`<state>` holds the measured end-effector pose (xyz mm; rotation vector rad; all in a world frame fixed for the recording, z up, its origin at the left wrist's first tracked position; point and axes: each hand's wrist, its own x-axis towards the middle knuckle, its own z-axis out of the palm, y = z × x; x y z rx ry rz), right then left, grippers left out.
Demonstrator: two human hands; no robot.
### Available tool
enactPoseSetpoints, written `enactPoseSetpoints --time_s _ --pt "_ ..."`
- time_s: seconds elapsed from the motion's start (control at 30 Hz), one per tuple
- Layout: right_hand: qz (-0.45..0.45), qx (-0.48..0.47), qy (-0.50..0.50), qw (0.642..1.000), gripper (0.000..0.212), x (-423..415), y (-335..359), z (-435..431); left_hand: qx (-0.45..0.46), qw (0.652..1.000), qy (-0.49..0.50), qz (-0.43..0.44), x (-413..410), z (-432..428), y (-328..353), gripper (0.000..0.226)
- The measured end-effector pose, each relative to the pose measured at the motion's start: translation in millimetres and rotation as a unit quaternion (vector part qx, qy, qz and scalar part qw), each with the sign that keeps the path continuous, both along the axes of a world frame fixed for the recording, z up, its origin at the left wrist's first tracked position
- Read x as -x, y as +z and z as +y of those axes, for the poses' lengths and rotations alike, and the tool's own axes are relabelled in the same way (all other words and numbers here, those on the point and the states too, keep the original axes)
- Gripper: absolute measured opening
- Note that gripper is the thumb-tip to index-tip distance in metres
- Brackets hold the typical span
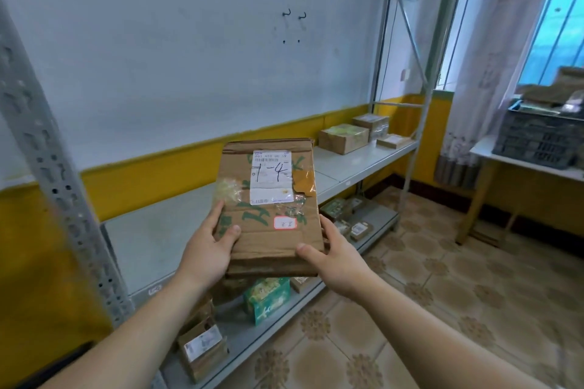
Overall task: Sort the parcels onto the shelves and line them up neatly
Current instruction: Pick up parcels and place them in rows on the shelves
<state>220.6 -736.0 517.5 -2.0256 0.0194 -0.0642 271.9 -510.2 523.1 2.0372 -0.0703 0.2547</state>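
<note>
label [271, 178] print on parcel [252, 241] unreadable, crate [537, 142] cropped

Two bare hands, a left hand [207, 249] and a right hand [336, 259], with one flat brown cardboard parcel [268, 230] gripped between them. The parcel bears one white shipping label [271, 177] and one small red-bordered sticker [284, 223].

Beyond the right hand, on the grey metal middle shelf [363, 161]: three brown cardboard boxes [343, 137] plainly seen, possibly a fourth.

Below the hands, on the grey lower shelf [252, 338]: one green printed carton [267, 298] and one brown white-labelled box [202, 347]; further small boxes are partly hidden and cannot be counted.

Above the hands: two dark wall hooks [287, 12].

Far right of the right hand: one dark slatted plastic crate [537, 139], one white table [486, 151], one patterned curtain [493, 41].
</note>
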Motion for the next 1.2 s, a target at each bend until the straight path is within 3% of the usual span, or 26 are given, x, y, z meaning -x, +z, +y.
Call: enactPoseSetpoints --time_s 0.37,0.7,1.03,1.2 --pt "0.033 0.057 0.004 0.998 0.066 -170 -3 -25 0.025 0.998 -0.004 0.062 -178 -32 -12 0.059" --pt "0.073 0.094 0.119 0.986 0.073 -314 -35 -32 0.027 0.988 0.096 0.114 -275 -25 -45 0.058" --pt "0.1 0.22 0.295 0.924 0.103 -425 -79 23 -0.013 0.953 0.243 0.179 -295 50 -63 0.058" --pt "0.094 0.274 0.349 0.891 0.102 -459 -103 73 -0.026 0.936 0.272 0.223 -306 106 -71 0.056"
